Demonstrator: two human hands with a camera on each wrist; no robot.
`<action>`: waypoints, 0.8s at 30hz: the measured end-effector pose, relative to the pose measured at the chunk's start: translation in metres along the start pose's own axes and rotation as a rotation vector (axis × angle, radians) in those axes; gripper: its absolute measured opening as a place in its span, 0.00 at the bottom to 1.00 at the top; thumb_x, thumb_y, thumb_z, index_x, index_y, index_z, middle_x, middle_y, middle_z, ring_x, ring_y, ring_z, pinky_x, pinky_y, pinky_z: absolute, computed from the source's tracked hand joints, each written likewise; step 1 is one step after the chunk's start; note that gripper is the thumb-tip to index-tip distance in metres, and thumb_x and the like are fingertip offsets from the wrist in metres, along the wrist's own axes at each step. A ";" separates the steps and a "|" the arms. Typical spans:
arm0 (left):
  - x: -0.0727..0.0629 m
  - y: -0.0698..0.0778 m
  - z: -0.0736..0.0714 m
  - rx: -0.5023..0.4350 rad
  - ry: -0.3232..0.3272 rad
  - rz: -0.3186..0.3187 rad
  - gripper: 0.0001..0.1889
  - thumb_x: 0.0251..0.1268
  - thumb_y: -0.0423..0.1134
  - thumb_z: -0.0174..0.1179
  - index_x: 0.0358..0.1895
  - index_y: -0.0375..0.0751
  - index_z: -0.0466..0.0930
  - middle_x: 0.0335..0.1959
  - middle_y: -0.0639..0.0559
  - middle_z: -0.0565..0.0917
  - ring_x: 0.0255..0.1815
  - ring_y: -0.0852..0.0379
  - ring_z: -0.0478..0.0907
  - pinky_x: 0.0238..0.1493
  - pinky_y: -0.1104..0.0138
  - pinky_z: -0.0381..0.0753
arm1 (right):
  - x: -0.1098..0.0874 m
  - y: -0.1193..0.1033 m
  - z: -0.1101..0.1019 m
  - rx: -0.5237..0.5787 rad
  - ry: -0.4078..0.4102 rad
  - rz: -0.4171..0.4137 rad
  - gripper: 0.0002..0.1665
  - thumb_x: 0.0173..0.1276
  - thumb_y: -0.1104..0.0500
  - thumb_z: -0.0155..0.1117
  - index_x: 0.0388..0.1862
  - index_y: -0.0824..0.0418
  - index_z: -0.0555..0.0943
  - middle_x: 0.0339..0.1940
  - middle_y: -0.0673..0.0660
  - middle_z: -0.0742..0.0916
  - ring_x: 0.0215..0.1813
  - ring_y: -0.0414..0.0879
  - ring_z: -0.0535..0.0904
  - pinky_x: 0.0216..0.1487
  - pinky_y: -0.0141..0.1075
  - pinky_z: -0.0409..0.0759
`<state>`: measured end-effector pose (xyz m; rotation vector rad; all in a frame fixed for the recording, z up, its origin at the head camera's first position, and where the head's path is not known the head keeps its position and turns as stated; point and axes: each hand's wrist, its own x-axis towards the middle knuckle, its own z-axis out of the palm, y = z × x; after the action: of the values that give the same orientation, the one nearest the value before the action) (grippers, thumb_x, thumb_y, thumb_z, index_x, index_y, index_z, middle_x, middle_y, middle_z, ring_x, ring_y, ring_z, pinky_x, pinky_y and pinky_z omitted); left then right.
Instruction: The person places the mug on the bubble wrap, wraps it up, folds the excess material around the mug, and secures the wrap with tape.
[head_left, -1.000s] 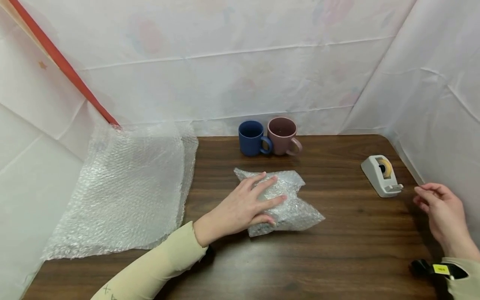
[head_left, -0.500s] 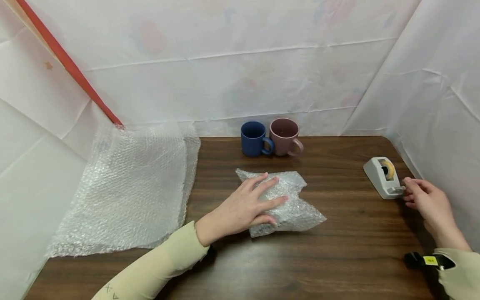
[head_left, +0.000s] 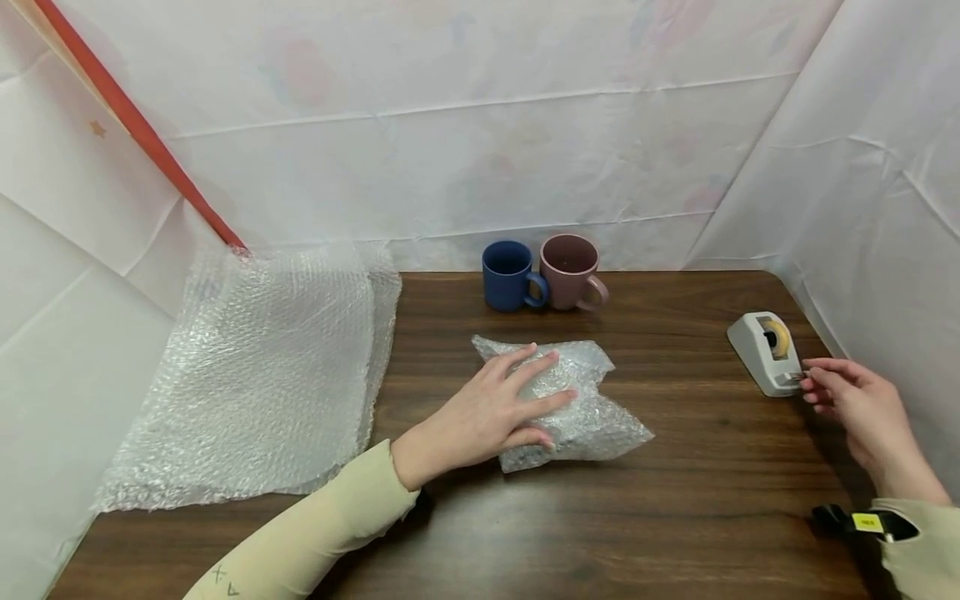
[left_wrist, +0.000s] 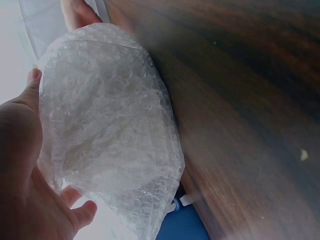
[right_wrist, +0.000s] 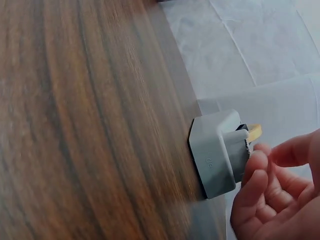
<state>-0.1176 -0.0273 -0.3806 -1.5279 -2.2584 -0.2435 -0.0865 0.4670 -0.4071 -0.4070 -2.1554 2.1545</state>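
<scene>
A crumpled bubble-wrap bundle [head_left: 596, 425] lies mid-table, and what is inside cannot be made out. My left hand [head_left: 476, 421] rests on top of it, fingers spread. The left wrist view shows the bundle's bumpy side [left_wrist: 115, 115] beside that hand. At the right, a grey tape dispenser [head_left: 761, 362] holds a yellowish roll [head_left: 778, 337]. My right hand [head_left: 873, 417] is at the dispenser's cutter end. Seen from the right wrist, its thumb and fingertips pinch together beside the toothed cutter [right_wrist: 247, 150]; the clear tape between them is barely visible.
A blue mug [head_left: 506, 279] and a mauve mug [head_left: 568, 271] stand side by side at the table's back edge. Flat bubble-wrap sheets [head_left: 262, 383] cover the left side. White cloth [head_left: 450, 142] hangs behind the table [head_left: 675, 517] and along its right.
My right hand has moved left, from a short way off the dispenser to its cutter end, with little motion in the last half second. The left hand and bundle have kept their place.
</scene>
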 end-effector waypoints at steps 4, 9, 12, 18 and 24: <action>0.000 0.000 0.000 0.000 0.000 -0.001 0.31 0.69 0.63 0.54 0.71 0.57 0.72 0.74 0.35 0.64 0.73 0.35 0.61 0.72 0.48 0.61 | -0.001 -0.001 0.000 -0.219 0.048 0.044 0.12 0.77 0.59 0.56 0.36 0.43 0.84 0.24 0.44 0.86 0.25 0.36 0.80 0.23 0.28 0.78; 0.000 0.000 0.000 -0.009 -0.005 -0.008 0.31 0.69 0.63 0.55 0.71 0.57 0.72 0.74 0.36 0.63 0.73 0.35 0.61 0.72 0.48 0.61 | -0.001 -0.002 0.001 -0.356 0.111 0.082 0.08 0.78 0.49 0.54 0.38 0.44 0.79 0.24 0.39 0.84 0.25 0.35 0.79 0.24 0.29 0.77; -0.001 0.000 0.001 -0.015 -0.008 -0.012 0.31 0.69 0.63 0.55 0.71 0.57 0.72 0.74 0.36 0.63 0.73 0.35 0.61 0.72 0.48 0.61 | 0.000 -0.001 0.001 -0.354 0.150 0.100 0.10 0.77 0.46 0.55 0.36 0.45 0.79 0.23 0.39 0.84 0.24 0.35 0.79 0.23 0.29 0.77; -0.001 0.000 0.001 -0.017 -0.003 -0.010 0.31 0.69 0.63 0.55 0.71 0.56 0.73 0.74 0.35 0.63 0.74 0.35 0.59 0.72 0.47 0.61 | 0.001 0.004 -0.003 -0.292 0.113 0.104 0.10 0.73 0.55 0.63 0.29 0.44 0.82 0.22 0.42 0.84 0.24 0.36 0.79 0.24 0.28 0.78; 0.000 -0.001 0.000 -0.017 -0.004 -0.010 0.30 0.69 0.63 0.55 0.71 0.56 0.73 0.74 0.36 0.63 0.73 0.35 0.61 0.72 0.47 0.61 | 0.002 0.006 -0.011 -0.181 0.038 0.115 0.10 0.72 0.56 0.65 0.29 0.44 0.83 0.24 0.43 0.85 0.25 0.36 0.79 0.25 0.27 0.78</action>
<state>-0.1181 -0.0279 -0.3809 -1.5280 -2.2732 -0.2637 -0.0846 0.4779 -0.4132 -0.5924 -2.3689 1.9940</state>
